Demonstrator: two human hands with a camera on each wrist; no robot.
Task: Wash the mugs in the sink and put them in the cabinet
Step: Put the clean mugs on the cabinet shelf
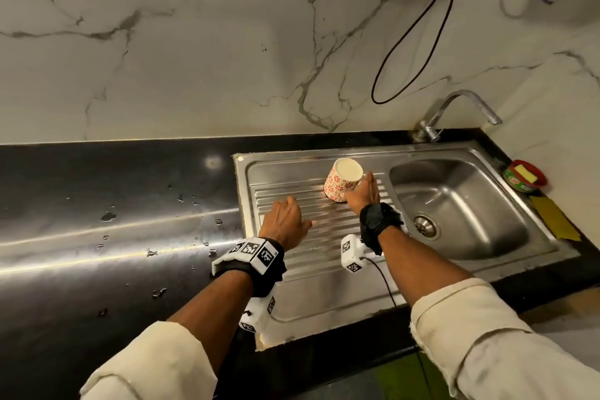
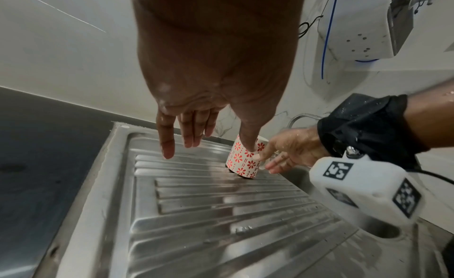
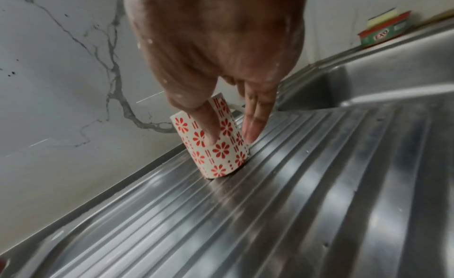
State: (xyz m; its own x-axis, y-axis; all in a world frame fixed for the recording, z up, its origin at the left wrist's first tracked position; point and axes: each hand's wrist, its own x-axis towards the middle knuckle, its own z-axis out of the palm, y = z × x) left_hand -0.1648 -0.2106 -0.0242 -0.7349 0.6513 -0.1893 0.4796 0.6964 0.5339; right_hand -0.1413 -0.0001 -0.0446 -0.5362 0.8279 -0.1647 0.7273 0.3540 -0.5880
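Note:
One white mug [image 1: 341, 182] with red flowers stands upside down at the back of the ribbed steel drainboard [image 1: 308, 256]. My right hand [image 1: 358, 188] pinches it, thumb on the side wall and straight fingers on the handle side. In the right wrist view the thumb lies on the mug [image 3: 221, 152] and my right hand [image 3: 229, 138] is wet. My left hand [image 1: 298, 214] hovers open over the drainboard's left part, holding nothing. The left wrist view shows the mug [image 2: 242, 161] beyond my left hand [image 2: 209, 150], with my right hand [image 2: 264, 162] on it.
The sink basin [image 1: 461, 204] lies to the right, with the tap [image 1: 454, 107] behind it. A soap tub with a sponge [image 1: 524, 177] and a yellow cloth [image 1: 552, 217] sit at the far right. The black counter [image 1: 113, 221] on the left carries water drops. Cables [image 1: 415, 29] hang on the marble wall.

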